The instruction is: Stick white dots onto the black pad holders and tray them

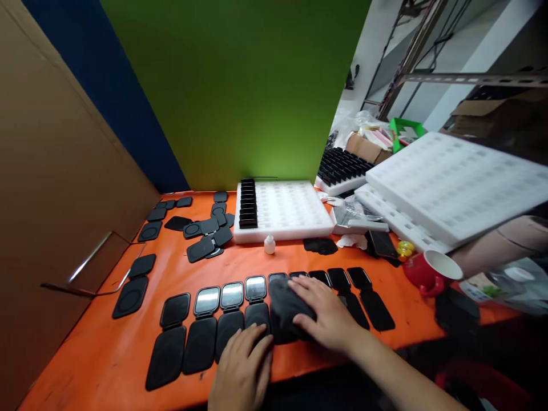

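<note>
A row of black hinged folding pads (166, 357) lies opened out along the front of the orange table, several with glossy upper panels (232, 294). My right hand (327, 313) presses a black cloth (286, 305) onto a pad in the middle of the row, mostly covering it. My fingers lie over the cloth's right side. To the left of it, my left hand (242, 365) rests with fingers extended on the lower edge of the neighbouring pad (257, 315). That hand holds nothing that I can see.
Behind the row stand a small white bottle (269, 245) and a white foam tray (285, 231) with black pieces at its left. Loose pads (201, 249) lie at the back left near a bent metal rod (105, 294). A red mug (431, 273) and foam sheets (454, 182) are right.
</note>
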Demonstrator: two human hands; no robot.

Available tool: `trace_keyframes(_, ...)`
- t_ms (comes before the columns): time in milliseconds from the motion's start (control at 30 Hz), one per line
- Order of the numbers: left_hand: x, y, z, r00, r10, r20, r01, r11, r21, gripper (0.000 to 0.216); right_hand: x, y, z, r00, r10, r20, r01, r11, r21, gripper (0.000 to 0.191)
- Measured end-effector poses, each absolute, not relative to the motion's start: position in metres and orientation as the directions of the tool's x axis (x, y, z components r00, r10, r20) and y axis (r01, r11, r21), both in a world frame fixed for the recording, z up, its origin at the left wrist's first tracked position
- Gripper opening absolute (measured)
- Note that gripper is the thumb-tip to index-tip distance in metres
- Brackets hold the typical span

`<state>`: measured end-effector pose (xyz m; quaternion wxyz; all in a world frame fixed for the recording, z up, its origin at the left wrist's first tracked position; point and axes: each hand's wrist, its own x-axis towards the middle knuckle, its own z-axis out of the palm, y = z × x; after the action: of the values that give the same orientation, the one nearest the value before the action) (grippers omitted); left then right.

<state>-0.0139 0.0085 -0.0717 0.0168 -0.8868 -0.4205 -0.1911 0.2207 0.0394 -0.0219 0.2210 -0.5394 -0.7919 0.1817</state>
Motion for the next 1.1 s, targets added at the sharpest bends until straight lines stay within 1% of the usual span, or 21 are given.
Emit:
trace_keyframes(33, -0.013, 0.008, -0.07, 0.555, 0.756, 0.346, 0.758, -0.631, 0.164, 0.034, 0.213, 0.041, -0.025, -0.41, 0.905, 0.111, 0.784, 0.412, -0.465, 0.061)
trace_keyframes(67, -0.013, 0.007, -0.069, 0.535, 0.771, 0.345, 0.762, -0.617, 0.195, 0.033, 0.205, 0.042, -0.029, -0.458, 0.886, 0.069, 0.794, 0.443, -0.417, 0.066)
trace_keyframes(167, -0.012, 0.005, -0.069, 0.509, 0.793, 0.336, 0.759, -0.597, 0.26, 0.03, 0.185, 0.044, -0.049, -0.46, 0.888, 0.014, 0.829, 0.435, -0.352, 0.064)
trace_keyframes(267, -0.013, 0.004, -0.07, 0.515, 0.807, 0.29, 0.747, -0.588, 0.31, 0.026, 0.174, 0.044, -0.061, -0.384, 0.921, 0.066, 0.866, 0.384, -0.321, 0.055)
trace_keyframes(400, -0.013, 0.003, -0.068, 0.512, 0.822, 0.25, 0.732, -0.57, 0.373, 0.028, 0.166, 0.046, -0.063, -0.215, 0.96, 0.179, 0.914, 0.263, -0.31, 0.034)
trace_keyframes(467, -0.014, 0.003, -0.066, 0.508, 0.827, 0.243, 0.723, -0.562, 0.402, 0.029, 0.162, 0.048, -0.062, -0.174, 0.952, 0.25, 0.922, 0.247, -0.297, 0.03)
trace_keyframes(533, -0.014, 0.002, -0.065, 0.492, 0.839, 0.233, 0.709, -0.542, 0.451, 0.028, 0.161, 0.049, -0.061, -0.215, 0.924, 0.318, 0.919, 0.302, -0.255, 0.034)
trace_keyframes(567, -0.015, 0.002, -0.064, 0.482, 0.846, 0.227, 0.697, -0.528, 0.486, 0.027, 0.16, 0.05, -0.06, -0.27, 0.905, 0.329, 0.907, 0.354, -0.229, 0.039)
trace_keyframes(633, -0.017, 0.002, -0.062, 0.454, 0.866, 0.208, 0.665, -0.485, 0.568, 0.024, 0.159, 0.052, -0.06, -0.416, 0.864, 0.285, 0.857, 0.477, -0.195, 0.048)
trace_keyframes(700, -0.018, 0.003, -0.059, 0.415, 0.891, 0.181, 0.628, -0.425, 0.652, 0.019, 0.156, 0.053, -0.06, -0.515, 0.832, 0.207, 0.811, 0.551, -0.198, 0.053)
trace_keyframes(733, -0.018, 0.003, -0.056, 0.394, 0.904, 0.164, 0.613, -0.392, 0.686, 0.017, 0.153, 0.054, -0.061, -0.525, 0.832, 0.18, 0.807, 0.554, -0.205, 0.053)
trace_keyframes(800, -0.018, 0.004, -0.051, 0.354, 0.926, 0.129, 0.596, -0.33, 0.732, 0.015, 0.145, 0.056, -0.062, -0.47, 0.867, 0.168, 0.84, 0.497, -0.216, 0.046)
trace_keyframes(867, -0.018, 0.006, -0.043, 0.347, 0.933, 0.095, 0.589, -0.296, 0.752, 0.016, 0.137, 0.058, -0.063, -0.405, 0.897, 0.177, 0.871, 0.438, -0.223, 0.035)
trace_keyframes(933, -0.02, 0.007, -0.036, 0.382, 0.921, 0.072, 0.585, -0.302, 0.753, 0.017, 0.131, 0.062, -0.063, -0.392, 0.903, 0.179, 0.876, 0.425, -0.229, 0.023)
trace_keyframes(1000, -0.029, 0.009, -0.032, 0.414, 0.907, 0.079, 0.599, -0.337, 0.727, 0.018, 0.13, 0.065, -0.06, -0.407, 0.897, 0.173, 0.863, 0.44, -0.25, 0.016)
trace_keyframes(1033, -0.037, 0.01, -0.031, 0.407, 0.909, 0.092, 0.62, -0.349, 0.703, 0.019, 0.131, 0.067, -0.057, -0.402, 0.899, 0.172, 0.855, 0.436, -0.28, 0.015)
trace_keyframes(1100, -0.061, 0.014, -0.033, 0.313, 0.939, 0.14, 0.694, -0.327, 0.641, 0.019, 0.134, 0.069, -0.05, -0.33, 0.926, 0.185, 0.838, 0.378, -0.394, 0.019)
